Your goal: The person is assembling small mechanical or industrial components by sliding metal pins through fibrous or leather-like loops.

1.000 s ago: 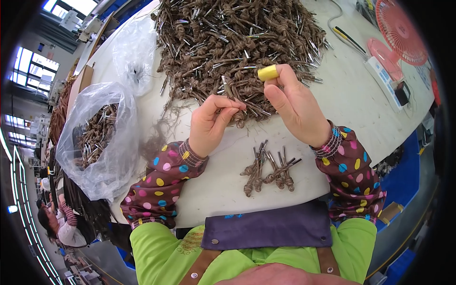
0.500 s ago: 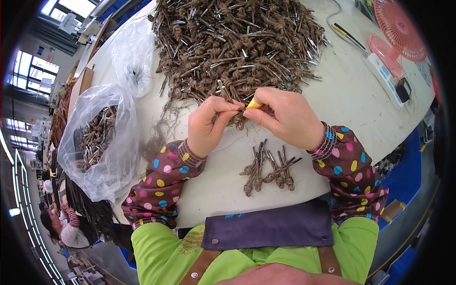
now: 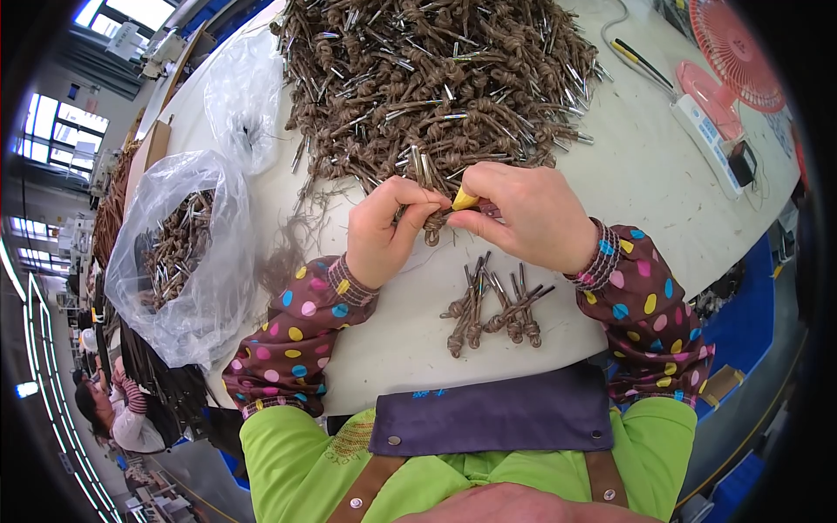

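Note:
Between the fingertips of my left hand [image 3: 384, 228], closed in a pinch, is a knotted brown cord [image 3: 433, 230] whose looped end sticks out below them. My right hand [image 3: 545, 218] grips a small yellow-handled tool [image 3: 465, 200] right beside the knot; the tool's tip is too small to make out and its exact kind is hidden. Beyond both hands rises a large pile of knotted brown cords [image 3: 436, 91] with shiny metal tips. Nearer to me, several similar cords [image 3: 478, 321] with dark tips lie in a small group.
On the white table [image 3: 392, 349], a clear plastic bag [image 3: 196, 327] with more cords stands at left, another clear bag [image 3: 240, 100] behind it. Loose fibres [image 3: 283, 261] lie nearby. At far right are a pink fan [image 3: 739, 54], a white power strip [image 3: 704, 139] and a cable.
The cord's looped end has shifted slightly left and shows more below my fingers. My right thumb and the yellow-handled tool sit a little differently against the knot.

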`<state>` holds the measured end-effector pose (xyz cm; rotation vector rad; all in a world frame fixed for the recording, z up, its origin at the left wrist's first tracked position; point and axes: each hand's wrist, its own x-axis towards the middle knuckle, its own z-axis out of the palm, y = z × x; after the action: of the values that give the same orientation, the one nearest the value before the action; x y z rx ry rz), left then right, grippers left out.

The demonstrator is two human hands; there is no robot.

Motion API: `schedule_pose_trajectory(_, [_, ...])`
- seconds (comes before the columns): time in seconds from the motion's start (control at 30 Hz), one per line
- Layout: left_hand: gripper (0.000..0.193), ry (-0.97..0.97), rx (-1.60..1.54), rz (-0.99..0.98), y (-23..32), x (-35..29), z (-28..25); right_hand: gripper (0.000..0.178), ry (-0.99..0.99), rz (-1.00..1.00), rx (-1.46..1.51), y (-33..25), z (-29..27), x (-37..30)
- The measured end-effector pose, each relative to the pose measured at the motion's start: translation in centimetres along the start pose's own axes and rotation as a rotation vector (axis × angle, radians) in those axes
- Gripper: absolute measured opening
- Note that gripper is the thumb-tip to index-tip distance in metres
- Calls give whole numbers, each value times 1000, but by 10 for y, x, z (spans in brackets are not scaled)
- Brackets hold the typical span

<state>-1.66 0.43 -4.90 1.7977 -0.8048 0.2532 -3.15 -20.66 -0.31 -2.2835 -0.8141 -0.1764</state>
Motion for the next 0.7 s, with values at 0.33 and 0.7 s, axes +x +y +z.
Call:
schedule_pose_trajectory(0.33, [15, -251, 234, 197, 8, 6, -6, 38, 149, 178, 663, 1, -1, 6])
schedule_pose_trajectory(0.7, [45, -494, 784, 266, 9, 8, 8, 29, 170, 450, 878, 22, -9, -49])
